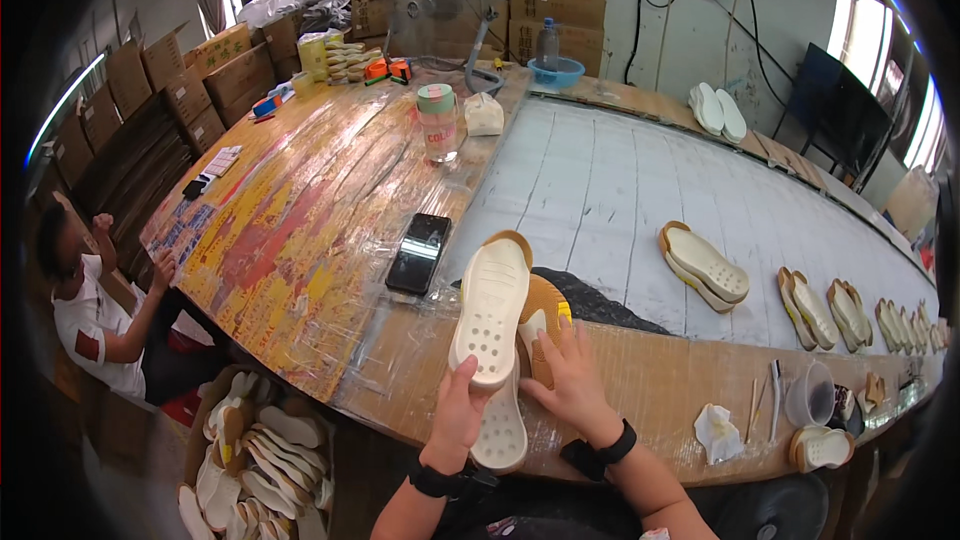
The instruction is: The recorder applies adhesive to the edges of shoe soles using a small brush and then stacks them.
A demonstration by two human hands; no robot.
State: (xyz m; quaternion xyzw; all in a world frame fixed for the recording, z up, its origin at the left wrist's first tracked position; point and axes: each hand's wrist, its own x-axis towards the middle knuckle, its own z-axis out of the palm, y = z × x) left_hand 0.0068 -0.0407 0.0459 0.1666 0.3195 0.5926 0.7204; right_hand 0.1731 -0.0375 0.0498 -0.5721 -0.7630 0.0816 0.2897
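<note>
My left hand (458, 415) grips the heel end of a cream shoe sole (490, 290), thumb on its holed inner face. The sole is tilted up and has a tan rim at the toe. Under it another cream sole (500, 437) shows its holed end at the table edge. Beside it lies a sole with a tan underside (542, 302) and a yellow patch. My right hand (572, 375) rests over this tan sole, fingers spread, not closed round it. Part of that sole is hidden by the raised one and by my fingers.
A black phone (419, 253) lies left of my hands. Paired soles (704, 266) stand along the white belt (620, 200) to the right. Below left, a box holds many soles (270, 460). Another person (105, 310) sits at the left. A crumpled tissue (718, 434) and plastic cup (809, 395) are at right.
</note>
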